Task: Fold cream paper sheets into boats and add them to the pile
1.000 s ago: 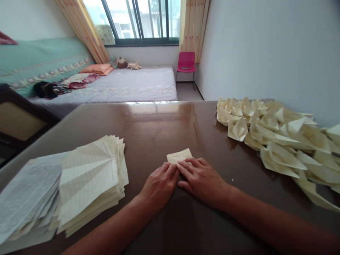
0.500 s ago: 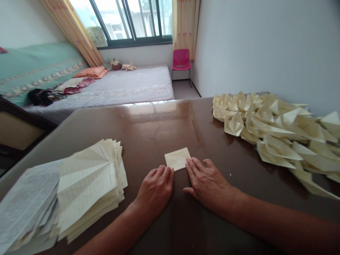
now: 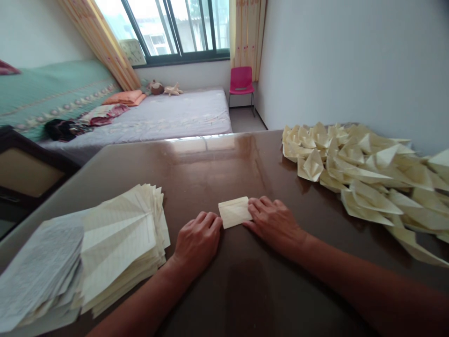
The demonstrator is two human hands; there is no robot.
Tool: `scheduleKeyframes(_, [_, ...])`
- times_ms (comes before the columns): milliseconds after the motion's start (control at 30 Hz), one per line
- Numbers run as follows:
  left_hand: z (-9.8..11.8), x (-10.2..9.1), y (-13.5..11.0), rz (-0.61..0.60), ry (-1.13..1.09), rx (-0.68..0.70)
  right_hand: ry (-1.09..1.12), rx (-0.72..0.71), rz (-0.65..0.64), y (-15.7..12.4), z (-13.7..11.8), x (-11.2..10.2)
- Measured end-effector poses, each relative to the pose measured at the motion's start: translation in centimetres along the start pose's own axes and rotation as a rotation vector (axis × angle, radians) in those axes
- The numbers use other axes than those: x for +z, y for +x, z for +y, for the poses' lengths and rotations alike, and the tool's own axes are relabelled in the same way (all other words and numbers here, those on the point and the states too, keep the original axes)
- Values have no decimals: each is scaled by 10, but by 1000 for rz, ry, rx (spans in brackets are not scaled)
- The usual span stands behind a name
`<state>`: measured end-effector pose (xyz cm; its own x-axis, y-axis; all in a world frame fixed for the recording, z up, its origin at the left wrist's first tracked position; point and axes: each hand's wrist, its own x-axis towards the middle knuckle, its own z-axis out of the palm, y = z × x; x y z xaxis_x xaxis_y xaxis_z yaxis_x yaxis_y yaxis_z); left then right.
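Observation:
A small folded cream paper [image 3: 234, 212] lies flat on the brown table [image 3: 217, 164] in front of me. My left hand [image 3: 197, 239] rests palm down just left of it. Its fingers are loosely bent, with the tips against the paper's lower left corner and nothing in them. My right hand [image 3: 275, 222] is at the paper's right edge. Its fingers lie on top of that edge and the thumb sits at the lower corner, pinching it.
A thick stack of creased cream sheets [image 3: 115, 238] lies at the left, on greyer printed sheets [image 3: 35, 267]. A large heap of folded paper shapes [image 3: 365, 168] fills the right side by the wall. Beyond the table are a bed [image 3: 168, 112] and a pink chair [image 3: 241, 80].
My hands were together on the paper's near edge. They have slid apart to its left and right sides, and the right hand has moved up to the right edge.

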<state>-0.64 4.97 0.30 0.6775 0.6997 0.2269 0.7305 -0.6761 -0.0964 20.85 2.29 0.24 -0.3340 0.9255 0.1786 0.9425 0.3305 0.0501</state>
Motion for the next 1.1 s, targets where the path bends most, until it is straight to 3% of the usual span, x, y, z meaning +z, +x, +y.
scheduleKeyframes(100, [-4, 6, 4, 50, -76, -92, 109, 48, 65, 7, 14, 14])
scheduleKeyframes(267, [-6, 14, 5, 74, -219, -74, 298, 45, 125, 8, 24, 26])
scheduleKeyframes(567, [-9, 19, 5, 173, -550, 64, 589, 17, 241, 11, 27, 32])
scheduleKeyframes(733, [0, 16, 4, 232, -876, -55, 750, 101, 365, 8, 23, 24])
scheduleKeyframes(933, [8, 5, 6, 277, -1291, -303, 1106, 200, 223, 7, 17, 13])
scheduleKeyframes(1100, [-1, 7, 10, 329, -1249, -229, 1374, 323, 191, 13, 17, 16])
